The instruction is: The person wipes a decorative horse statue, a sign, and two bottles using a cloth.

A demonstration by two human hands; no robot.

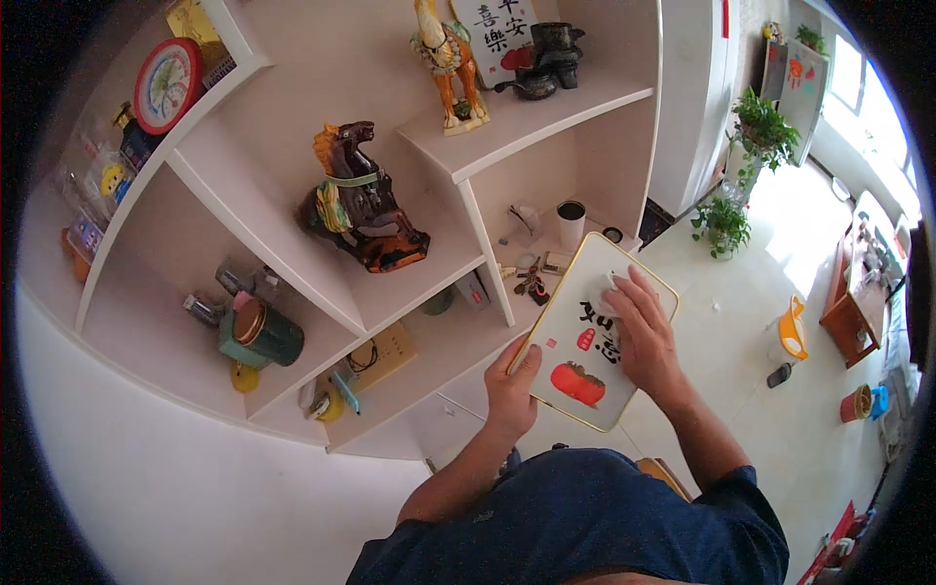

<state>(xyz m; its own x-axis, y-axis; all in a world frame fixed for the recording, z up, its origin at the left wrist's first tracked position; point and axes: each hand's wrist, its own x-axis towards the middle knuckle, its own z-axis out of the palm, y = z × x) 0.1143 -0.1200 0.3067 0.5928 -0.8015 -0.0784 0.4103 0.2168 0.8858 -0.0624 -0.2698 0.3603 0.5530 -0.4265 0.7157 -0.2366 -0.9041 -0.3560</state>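
Observation:
A gold-rimmed framed picture (545, 369) with painted red persimmons and black brush writing is tilted in front of my body. My left hand (514, 384) grips its left edge, the thumb on the front face. Against the upper part of the face, my right hand (647, 333) presses a crumpled white tissue or cloth (602, 294). The fingers lie flat over the cloth and hide part of the writing. Just behind the picture is a shelf bay holding a white cup (570, 223) with a dark inside and a bunch of keys (532, 281).
White shelving (431, 292) curves along the left, bearing a dark glazed horse figurine (362, 201), a camel-like figurine (446, 66), a second picture (497, 36), black pot-shaped ornaments (552, 62) and a green canister (274, 336). An orange-and-white bucket (792, 333) and potted plants (760, 131) stand right.

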